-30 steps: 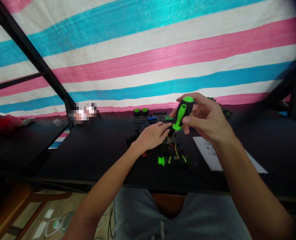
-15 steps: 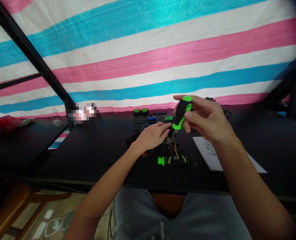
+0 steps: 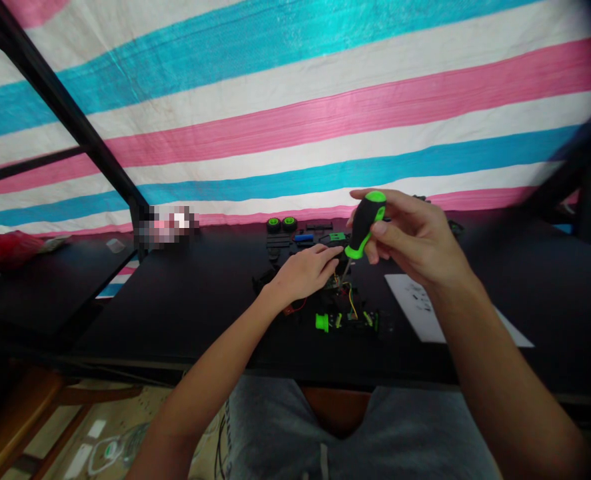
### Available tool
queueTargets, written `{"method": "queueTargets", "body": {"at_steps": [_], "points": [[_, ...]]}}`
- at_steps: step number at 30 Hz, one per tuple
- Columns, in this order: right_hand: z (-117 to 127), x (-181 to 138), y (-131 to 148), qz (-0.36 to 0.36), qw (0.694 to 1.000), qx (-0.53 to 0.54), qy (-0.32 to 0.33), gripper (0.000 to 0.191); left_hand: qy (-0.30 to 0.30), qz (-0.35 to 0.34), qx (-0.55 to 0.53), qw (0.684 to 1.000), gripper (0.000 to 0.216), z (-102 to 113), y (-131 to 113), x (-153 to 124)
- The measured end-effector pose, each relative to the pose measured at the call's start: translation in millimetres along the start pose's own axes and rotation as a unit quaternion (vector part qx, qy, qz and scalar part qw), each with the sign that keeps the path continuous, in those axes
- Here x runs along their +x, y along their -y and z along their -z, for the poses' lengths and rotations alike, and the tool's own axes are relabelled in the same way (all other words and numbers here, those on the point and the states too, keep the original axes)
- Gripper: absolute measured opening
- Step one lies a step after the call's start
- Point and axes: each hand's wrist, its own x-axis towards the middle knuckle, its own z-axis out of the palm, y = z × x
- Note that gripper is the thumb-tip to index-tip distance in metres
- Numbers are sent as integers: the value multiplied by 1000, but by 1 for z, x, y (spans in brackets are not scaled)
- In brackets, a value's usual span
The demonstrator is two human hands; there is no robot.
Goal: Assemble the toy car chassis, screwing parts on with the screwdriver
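My right hand [image 3: 411,237] is closed around a black and green screwdriver [image 3: 363,227], held nearly upright with its tip down on a small toy car chassis [image 3: 348,311]. The chassis is black with green parts and coloured wires and lies on the black table [image 3: 185,300]. My left hand [image 3: 302,272] rests on the chassis beside the screwdriver tip, fingers curled on it; what they pinch, if anything, is hidden.
Two green-rimmed wheels [image 3: 280,224], a blue part [image 3: 304,237] and other small black parts lie at the table's far side. A white instruction sheet [image 3: 425,308] lies to the right. Another person's hand with a red item [image 3: 0,248] is at the far left.
The screwdriver handle has turned a little in my right hand's fingers. My left hand and the chassis have stayed where they were.
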Motion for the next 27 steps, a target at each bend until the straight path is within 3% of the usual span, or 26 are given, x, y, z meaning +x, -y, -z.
{"method": "queueTargets", "body": {"at_steps": [18, 27], "points": [[0, 0, 0, 14, 999, 19, -21, 41, -14, -10, -4, 1000, 40, -4, 2, 1], [8, -2, 3, 43, 996, -1, -75, 42, -32, -10, -16, 999, 47, -9, 6, 0]]}}
